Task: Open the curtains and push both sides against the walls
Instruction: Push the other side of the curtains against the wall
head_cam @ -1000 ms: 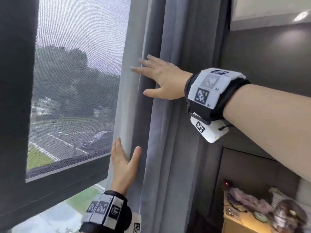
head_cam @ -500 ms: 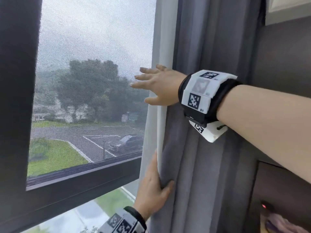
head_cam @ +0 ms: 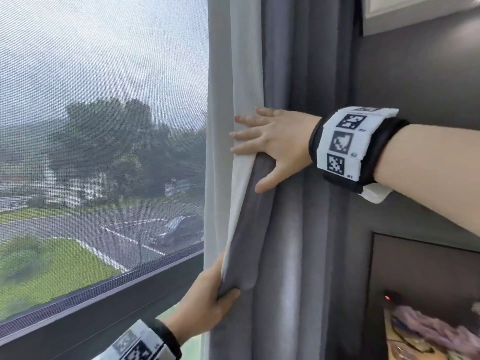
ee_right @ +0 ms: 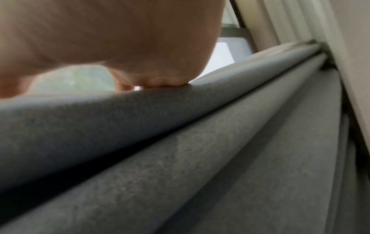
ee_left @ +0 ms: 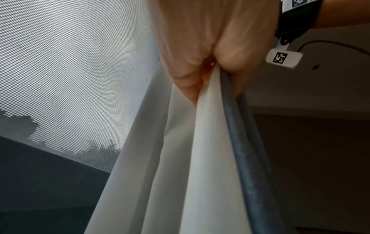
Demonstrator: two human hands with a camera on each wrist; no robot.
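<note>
The grey curtain (head_cam: 293, 229) with its white lining (head_cam: 244, 74) hangs bunched in folds at the window's right side, close to the dark wall. My right hand (head_cam: 270, 144) lies flat on the curtain's leading edge at mid height, fingers straight and thumb spread over the grey fabric. Lower down, my left hand (head_cam: 205, 305) pinches the same edge, with the thumb on the grey front and the fingers behind. The left wrist view shows that hand (ee_left: 212, 82) pinching the grey hem (ee_left: 236, 142) and the lining (ee_left: 210, 158). In the right wrist view my palm (ee_right: 120, 39) presses on thick grey folds (ee_right: 180, 142).
A mesh window screen (head_cam: 104, 126) with a dark frame (head_cam: 91, 307) fills the left. A dark wall panel (head_cam: 415, 100) stands right of the curtain. Below it is a cluttered bedside table (head_cam: 428, 341) and a small red light (head_cam: 387, 298).
Both hands have carried the curtain's edge to the right, which bared more window. My left hand went from lying flat on the fabric to pinching the edge.
</note>
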